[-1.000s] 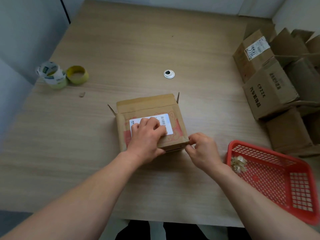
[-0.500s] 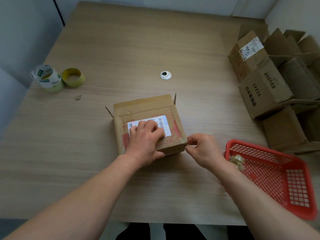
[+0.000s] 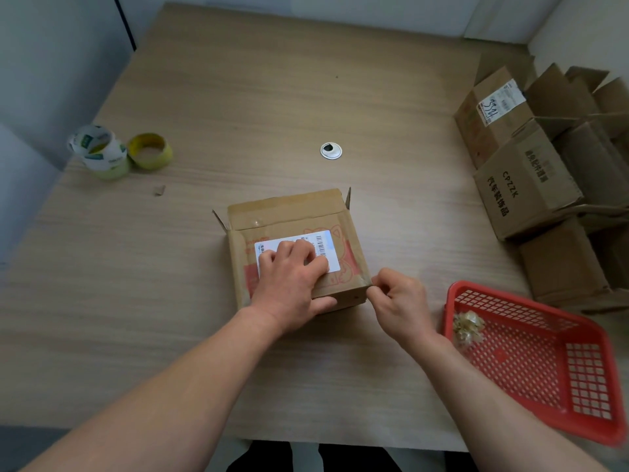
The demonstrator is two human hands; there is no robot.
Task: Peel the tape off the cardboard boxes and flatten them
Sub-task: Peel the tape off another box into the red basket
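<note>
A small brown cardboard box (image 3: 289,212) with red print and a white shipping label sits in the middle of the wooden table. My left hand (image 3: 289,281) lies on top of it, fingers over the label and thumb on the near side wall. My right hand (image 3: 398,301) is at the box's near right corner, thumb and forefinger pinching at the clear tape there. The tape itself is hard to make out.
A red plastic basket (image 3: 544,369) with a wad of peeled tape (image 3: 468,327) sits at the near right. Several cardboard boxes (image 3: 524,185) are stacked along the right edge. Tape rolls (image 3: 119,153) lie at the far left, and a round metal grommet (image 3: 331,150) is set in the table (image 3: 238,97).
The right hand stays at the box's near right corner, pinching there. The left hand has not shifted on the label. The view has drifted slightly.
</note>
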